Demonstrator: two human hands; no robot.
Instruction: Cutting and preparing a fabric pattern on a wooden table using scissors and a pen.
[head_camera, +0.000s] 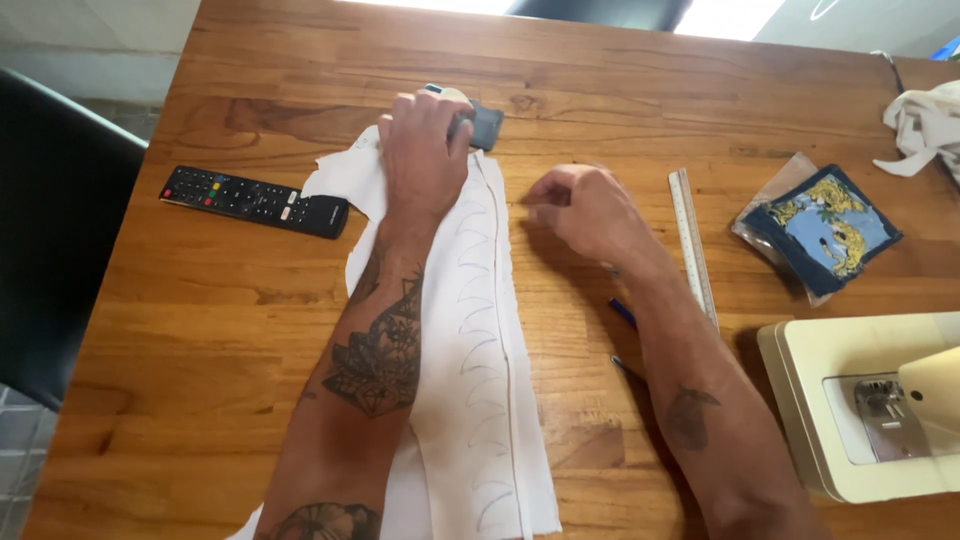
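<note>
Long strip of white cloth (480, 390) marked with blue curved lines, flat along the wooden table; small grey block (484, 125) at its far end.

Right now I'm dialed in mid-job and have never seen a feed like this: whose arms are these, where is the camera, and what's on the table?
There is no machine arm here: one camera worn on a person's head looks down at their own two bare arms over a wooden table. The left hand presses a small dark grey block at the far end of a white fabric strip marked with blue curved lines. The right hand rests loosely curled on the wood; whether it holds anything cannot be told. Around them lie a black remote control, a ruler, a blue pen, a blue and yellow patch and a cream sewing machine.
</note>
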